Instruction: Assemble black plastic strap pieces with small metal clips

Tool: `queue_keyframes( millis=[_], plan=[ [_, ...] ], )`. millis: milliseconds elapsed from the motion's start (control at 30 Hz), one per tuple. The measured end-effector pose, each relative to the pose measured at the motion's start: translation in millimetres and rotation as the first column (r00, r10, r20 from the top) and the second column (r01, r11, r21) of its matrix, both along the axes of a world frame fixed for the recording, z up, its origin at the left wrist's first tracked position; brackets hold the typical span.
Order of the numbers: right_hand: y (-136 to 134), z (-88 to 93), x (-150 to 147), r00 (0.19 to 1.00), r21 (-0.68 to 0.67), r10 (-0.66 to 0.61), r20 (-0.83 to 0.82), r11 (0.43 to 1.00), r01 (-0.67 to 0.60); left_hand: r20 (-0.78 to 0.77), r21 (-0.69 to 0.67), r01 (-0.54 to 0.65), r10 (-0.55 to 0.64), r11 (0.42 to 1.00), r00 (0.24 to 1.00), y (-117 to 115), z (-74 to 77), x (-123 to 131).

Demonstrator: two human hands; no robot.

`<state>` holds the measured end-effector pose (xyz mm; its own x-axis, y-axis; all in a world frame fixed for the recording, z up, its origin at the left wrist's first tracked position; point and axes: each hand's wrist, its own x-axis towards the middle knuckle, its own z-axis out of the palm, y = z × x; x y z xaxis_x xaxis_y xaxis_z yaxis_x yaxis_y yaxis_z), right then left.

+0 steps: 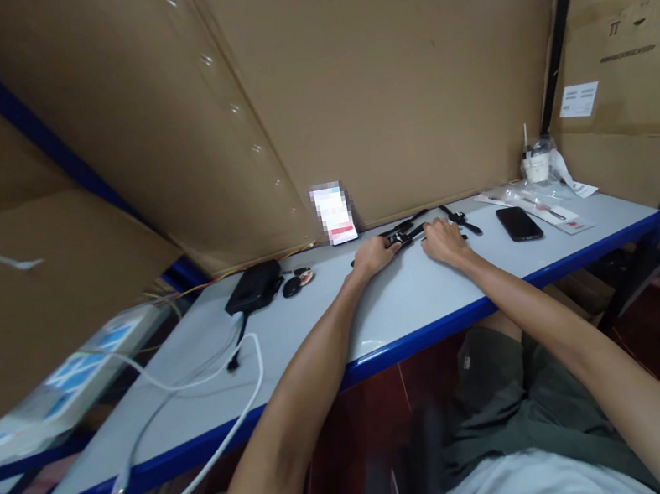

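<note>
My left hand [375, 254] and my right hand [445, 240] are close together at the back of the grey table. Between them lies a black strap with a small dark body, like a wristwatch [406, 239]. My left fingers are closed on its left part, and my right fingers are curled down at its right end. Just behind my hands is another dark strap [412, 223]. A further black strap piece [461, 219] lies right behind my right hand. My fingertips are partly hidden, and small details are too blurred to make out.
A lit phone [335, 214] leans on the cardboard wall behind. Rightward lie a dark phone [518, 223], plastic packaging [543, 203] and a cup [537, 162]. To the left are a black box [253, 286], keys [292, 287], white cable [201, 382] and a power strip [80, 372].
</note>
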<state>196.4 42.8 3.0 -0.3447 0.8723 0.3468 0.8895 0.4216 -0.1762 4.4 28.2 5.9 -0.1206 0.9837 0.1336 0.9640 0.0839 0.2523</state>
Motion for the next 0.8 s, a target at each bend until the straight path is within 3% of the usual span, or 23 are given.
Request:
queue_keyframes(
  millis=[100, 200, 400, 667, 800],
  plan=[
    [4, 2.2, 4, 0.995, 0.032, -0.091, -0.029, 0.995, 0.092, 0.007, -0.008, 0.008, -0.008, 1.000, 1.000, -3, 3.2, 3],
    [8, 2.4, 2, 0.996, 0.096, -0.022, -0.085, 0.995, 0.030, -0.022, 0.033, 0.039, -0.039, 0.999, 0.999, -10, 6.0, 10],
    [8, -2.9, -6, 0.988, -0.026, 0.134, -0.073, 0.990, -0.136, -0.130, 0.119, 0.111, -0.096, 0.987, 0.987, -24, 6.1, 29],
    [13, -5.0, -13, 0.982, -0.113, 0.095, -0.163, 0.987, -0.114, -0.173, 0.106, 0.111, -0.091, 0.988, 0.981, -29, 1.1, 42],
    [19, -7.0, -15, 0.963, -0.141, 0.129, -0.236, 0.976, -0.165, -0.174, 0.080, 0.097, -0.082, 0.992, 0.981, -29, -0.2, 44]
  ],
)
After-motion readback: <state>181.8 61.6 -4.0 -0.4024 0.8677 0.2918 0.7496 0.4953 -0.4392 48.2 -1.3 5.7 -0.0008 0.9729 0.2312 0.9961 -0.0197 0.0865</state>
